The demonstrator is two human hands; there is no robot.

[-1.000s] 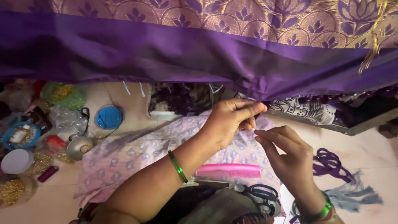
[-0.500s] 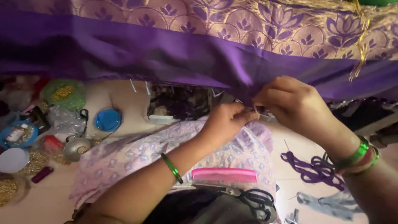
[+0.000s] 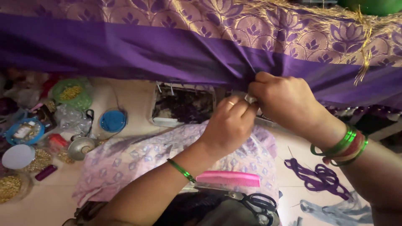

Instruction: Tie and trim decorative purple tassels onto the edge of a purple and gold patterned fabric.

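A purple cloth (image 3: 138,50) with a gold-patterned band hangs across the top of the head view. My left hand (image 3: 228,125), with a ring and a green bangle at the wrist, pinches the cloth's lower hem at the middle. My right hand (image 3: 284,102), wearing green and red bangles, grips the same spot of the hem from the right, fingertips touching the left hand's. Something small and pale sits between the fingertips; I cannot tell what it is.
A pink comb (image 3: 228,178) and black scissors (image 3: 257,205) lie on a pale printed cloth (image 3: 125,163) on my lap. Purple thread (image 3: 316,175) lies at the right. At the left stand a blue lid (image 3: 112,121), a metal bowl (image 3: 79,147) and containers of gold beads (image 3: 69,92).
My right hand has risen from beside my lap to the hem and now meets the left hand there. The view has shifted slightly right.
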